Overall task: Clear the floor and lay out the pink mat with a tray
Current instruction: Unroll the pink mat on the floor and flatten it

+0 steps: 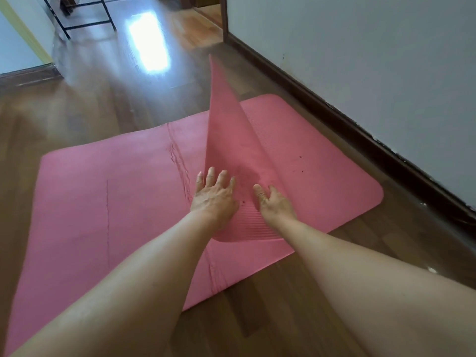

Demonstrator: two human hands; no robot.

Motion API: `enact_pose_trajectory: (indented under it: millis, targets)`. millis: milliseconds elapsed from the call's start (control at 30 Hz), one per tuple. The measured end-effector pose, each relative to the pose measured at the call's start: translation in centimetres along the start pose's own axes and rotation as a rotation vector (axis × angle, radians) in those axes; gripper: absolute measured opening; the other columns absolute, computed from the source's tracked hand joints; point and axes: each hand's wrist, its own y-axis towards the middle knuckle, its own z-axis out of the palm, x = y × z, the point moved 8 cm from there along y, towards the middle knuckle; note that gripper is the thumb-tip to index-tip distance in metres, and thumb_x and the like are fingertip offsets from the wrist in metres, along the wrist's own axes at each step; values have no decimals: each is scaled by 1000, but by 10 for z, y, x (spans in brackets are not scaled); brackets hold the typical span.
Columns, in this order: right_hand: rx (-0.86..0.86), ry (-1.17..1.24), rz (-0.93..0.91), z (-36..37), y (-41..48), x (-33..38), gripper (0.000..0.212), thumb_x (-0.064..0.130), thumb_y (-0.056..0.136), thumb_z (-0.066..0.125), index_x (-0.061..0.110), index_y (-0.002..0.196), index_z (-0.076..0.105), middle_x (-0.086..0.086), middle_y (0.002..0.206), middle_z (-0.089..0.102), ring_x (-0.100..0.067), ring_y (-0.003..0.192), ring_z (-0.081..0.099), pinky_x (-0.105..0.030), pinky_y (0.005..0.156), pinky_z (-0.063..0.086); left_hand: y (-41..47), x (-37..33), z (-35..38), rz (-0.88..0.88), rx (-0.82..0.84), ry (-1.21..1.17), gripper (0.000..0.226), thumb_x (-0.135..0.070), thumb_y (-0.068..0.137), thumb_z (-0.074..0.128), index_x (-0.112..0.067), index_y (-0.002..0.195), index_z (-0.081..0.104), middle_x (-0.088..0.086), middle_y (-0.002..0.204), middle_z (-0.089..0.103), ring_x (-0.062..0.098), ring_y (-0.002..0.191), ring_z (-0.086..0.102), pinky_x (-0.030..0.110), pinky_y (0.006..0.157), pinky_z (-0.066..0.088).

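A pink mat (116, 197) lies spread on the wooden floor, its left part flat. A fold of the mat (226, 130) stands up in the middle, its tip pointing away from me. My left hand (213, 194) presses flat on the near end of that fold with straight fingers. Beside it, my right hand (275, 204) lies on the fold with the thumb out and fingers loosely bent under its edge. The right part of the mat (322, 171) lies flat toward the wall. No tray is in view.
A white wall with a dark skirting board (334, 109) runs along the right. A black metal frame (85, 19) stands at the far left. A doorway (211, 11) opens at the far end. Bare wooden floor (116, 81) with a bright reflection stretches beyond the mat.
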Motion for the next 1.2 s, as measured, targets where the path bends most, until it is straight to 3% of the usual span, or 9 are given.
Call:
enact_pose_trajectory:
  millis: [100, 300, 367, 467, 600, 767, 967, 1067, 1200]
  targets:
    - [-6, -15, 7, -2, 8, -1, 77, 61, 92, 27, 10, 149, 16, -14, 149, 34, -30, 137, 31, -37, 109, 26, 4, 7, 6, -81, 23, -45, 63, -45, 97, 29, -27, 151, 5, -2, 159, -16, 32, 141, -26, 55, 108, -19]
    - [-18, -153, 19, -1, 19, -3, 72, 62, 92, 26, 8, 139, 37, -18, 133, 52, -34, 124, 47, -41, 101, 38, 9, 10, 10, -157, 54, -237, 67, -36, 96, 39, -29, 151, 2, 2, 154, -30, 33, 143, -21, 56, 113, 14]
    - [-52, -247, 23, -2, 19, -4, 71, 66, 90, 23, 10, 124, 53, -17, 124, 57, -35, 118, 50, -44, 98, 40, 11, 8, 9, -151, 36, -167, 67, -42, 97, 37, -29, 151, 0, 2, 155, -28, 32, 143, -23, 52, 116, 5]
    - [-175, -336, 71, -10, 17, -10, 69, 69, 88, 24, 17, 116, 60, -13, 134, 41, -34, 126, 33, -50, 103, 27, 15, 6, 8, -146, 12, -48, 68, -49, 97, 30, -25, 151, -3, 4, 156, -26, 29, 140, -30, 49, 113, -15]
    - [-151, -205, 101, -12, 23, -22, 66, 65, 88, 32, 18, 132, 44, -9, 150, 25, -32, 137, 21, -52, 110, 21, 18, 3, 8, -99, -19, 47, 63, -43, 99, 20, -16, 151, -2, 6, 157, -19, 21, 141, -29, 41, 105, -28]
    - [-53, -150, 172, -1, 25, -41, 75, 62, 89, 37, 21, 148, 14, -6, 156, 15, -34, 139, 21, -51, 111, 18, 21, -4, 7, -25, -64, 44, 63, -38, 99, 23, -8, 151, 2, 7, 160, -9, 20, 144, -20, 36, 110, -22]
    - [-72, -171, 199, -3, 28, -41, 73, 63, 88, 36, 25, 148, 16, -8, 155, 15, -36, 137, 23, -52, 108, 19, 25, -2, 3, -29, -103, -9, 61, -41, 98, 29, -16, 151, 11, 4, 160, -7, 23, 145, -19, 41, 112, -19]
    - [-105, -190, 196, -4, 30, -38, 71, 66, 86, 35, 28, 145, 22, -11, 150, 25, -37, 133, 29, -51, 107, 20, 28, 4, 3, -91, -75, -35, 61, -42, 97, 30, -21, 151, 9, -2, 159, -12, 26, 143, -24, 53, 109, -18]
    - [-112, -204, 207, -6, 29, -35, 73, 70, 85, 28, 30, 145, 19, -14, 142, 38, -37, 128, 36, -51, 103, 22, 28, 5, 4, -102, -60, -77, 62, -42, 96, 33, -22, 151, 9, -4, 159, -14, 27, 143, -24, 55, 112, 9]
